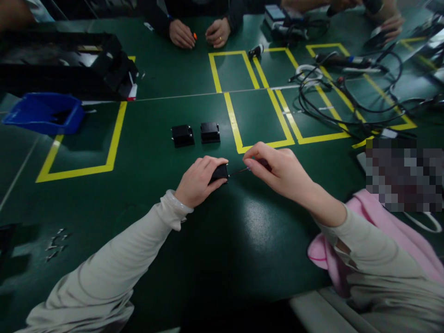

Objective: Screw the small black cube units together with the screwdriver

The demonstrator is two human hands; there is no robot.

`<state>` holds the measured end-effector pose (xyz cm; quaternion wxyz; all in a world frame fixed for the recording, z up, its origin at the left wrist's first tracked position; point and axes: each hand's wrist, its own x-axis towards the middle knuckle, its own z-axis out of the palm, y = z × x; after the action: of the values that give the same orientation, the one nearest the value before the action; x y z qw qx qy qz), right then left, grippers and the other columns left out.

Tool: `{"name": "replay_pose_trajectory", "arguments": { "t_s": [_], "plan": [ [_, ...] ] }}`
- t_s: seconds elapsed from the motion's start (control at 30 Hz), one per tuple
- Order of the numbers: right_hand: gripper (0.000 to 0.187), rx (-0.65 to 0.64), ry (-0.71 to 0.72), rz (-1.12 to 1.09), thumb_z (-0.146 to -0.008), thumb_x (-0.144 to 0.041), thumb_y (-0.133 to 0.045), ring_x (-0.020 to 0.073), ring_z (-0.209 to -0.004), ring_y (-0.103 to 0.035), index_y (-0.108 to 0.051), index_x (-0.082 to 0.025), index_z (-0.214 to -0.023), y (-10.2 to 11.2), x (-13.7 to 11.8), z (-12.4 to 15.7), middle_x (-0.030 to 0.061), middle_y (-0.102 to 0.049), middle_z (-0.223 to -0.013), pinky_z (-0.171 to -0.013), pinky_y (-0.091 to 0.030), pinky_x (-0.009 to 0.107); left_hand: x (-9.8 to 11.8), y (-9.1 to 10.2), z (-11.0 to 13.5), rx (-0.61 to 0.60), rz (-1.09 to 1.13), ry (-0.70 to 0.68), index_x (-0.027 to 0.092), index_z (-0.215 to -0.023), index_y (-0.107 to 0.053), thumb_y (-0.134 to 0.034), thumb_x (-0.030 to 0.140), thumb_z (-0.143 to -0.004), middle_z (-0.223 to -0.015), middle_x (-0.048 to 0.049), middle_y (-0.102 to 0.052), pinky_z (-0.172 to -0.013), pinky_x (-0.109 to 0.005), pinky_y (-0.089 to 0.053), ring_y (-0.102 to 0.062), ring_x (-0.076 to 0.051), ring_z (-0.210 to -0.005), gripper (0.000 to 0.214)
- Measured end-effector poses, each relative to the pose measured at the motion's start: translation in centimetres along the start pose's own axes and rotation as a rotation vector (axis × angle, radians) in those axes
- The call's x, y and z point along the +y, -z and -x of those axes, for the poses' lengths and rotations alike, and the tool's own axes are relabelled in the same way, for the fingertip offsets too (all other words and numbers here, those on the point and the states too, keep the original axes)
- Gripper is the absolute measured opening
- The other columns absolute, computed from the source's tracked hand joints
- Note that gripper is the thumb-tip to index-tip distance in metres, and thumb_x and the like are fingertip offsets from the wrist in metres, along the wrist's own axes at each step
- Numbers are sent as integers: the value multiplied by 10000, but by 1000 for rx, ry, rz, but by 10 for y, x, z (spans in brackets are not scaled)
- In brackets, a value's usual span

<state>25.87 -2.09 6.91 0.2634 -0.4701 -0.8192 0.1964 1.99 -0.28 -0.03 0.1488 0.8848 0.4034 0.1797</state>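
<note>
My left hand [199,181] grips a small black box [219,173] on the green table, with small shiny screw ends showing at the box's right side. To its right, my right hand [274,167] pinches a thin metal rod [240,171] whose tip points left at the box; I cannot tell whether it touches. The fingers cover the rod's other end. Just beyond my left hand stand two similar black boxes, one on the left [182,135] and one on the right [210,132], both with small metal bits at their sides.
A blue bin [45,113] and a long black housing [65,69] are at the left. Loose screws [55,244] lie near left. Black cables [350,115] and a pink cloth [374,222] occupy the right. A co-worker's hands [199,34] rest across the table.
</note>
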Motion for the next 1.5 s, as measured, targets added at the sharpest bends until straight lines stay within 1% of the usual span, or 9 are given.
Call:
{"name": "replay_pose_trajectory", "arguments": {
  "t_s": [0.07,0.23,0.43,0.63,0.83,1.03,1.2,1.37,1.5],
  "plan": [
    [185,14,8,-17,-981,-311,-490,99,-556,-516,-611,-177,-939,-1,2,0,-17,-603,-673,-576,-332,234,0,0,0,0,-5,-6,162,-1323,-511,-601,335,-948,-1210,-114,-606,-943,-440,-473,-559,-284,-1059,423],
    [172,55,37,-98,-964,-223,-473,108,-612,-568,-579,-169,-1089,-3,9,-2,-23,-598,-712,-614,-396,226,0,-1,0,-4,0,1,171,-1326,-504,-600,339,-950,-1218,-112,-603,-953,-437,-473,-560,-282,-1072,422],
    [195,53,5,-80,-985,-332,-495,108,-588,-560,-602,-180,-925,-2,9,-2,-7,-627,-701,-574,-359,239,1,0,0,4,-7,-3,168,-1325,-508,-616,320,-941,-1207,-108,-606,-936,-430,-478,-565,-280,-1057,428],
    [186,57,35,-99,-963,-220,-466,114,-624,-583,-575,-167,-1104,-3,9,-2,-20,-604,-722,-621,-405,235,0,-1,0,3,-2,-4,163,-1321,-511,-606,334,-948,-1212,-112,-605,-934,-438,-483,-568,-284,-1061,421],
    [199,63,4,-67,-987,-336,-497,112,-596,-570,-606,-177,-938,-3,9,-2,-8,-629,-697,-582,-367,241,-1,-1,0,10,-6,-10,162,-1326,-508,-612,326,-945,-1207,-111,-606,-931,-438,-484,-569,-282,-1060,428],
    [174,67,39,-102,-959,-221,-479,107,-603,-560,-575,-173,-1096,-4,10,-2,-30,-583,-706,-609,-401,235,-1,-1,0,8,-1,-12,164,-1327,-508,-600,338,-953,-1216,-113,-604,-935,-438,-481,-566,-282,-1066,423],
    [179,67,13,-86,-985,-320,-492,109,-585,-565,-597,-182,-941,-5,11,-2,-17,-614,-685,-578,-375,239,0,-1,1,13,-12,-11,163,-1328,-510,-608,333,-946,-1215,-112,-607,-935,-438,-480,-566,-284,-1063,429],
    [183,70,36,-96,-968,-233,-470,112,-603,-574,-583,-159,-1091,-4,10,-2,-22,-597,-703,-605,-403,237,0,-1,1,6,-2,-7,173,-1331,-504,-596,338,-952,-1222,-110,-602,-945,-432,-478,-566,-280,-1071,423],
    [181,60,6,-67,-984,-316,-488,117,-592,-578,-599,-174,-991,-4,9,-1,-16,-618,-686,-589,-380,244,-1,-1,1,6,-5,-4,178,-1334,-502,-598,345,-950,-1223,-108,-601,-947,-436,-479,-564,-281,-1071,430]
  ]
}}
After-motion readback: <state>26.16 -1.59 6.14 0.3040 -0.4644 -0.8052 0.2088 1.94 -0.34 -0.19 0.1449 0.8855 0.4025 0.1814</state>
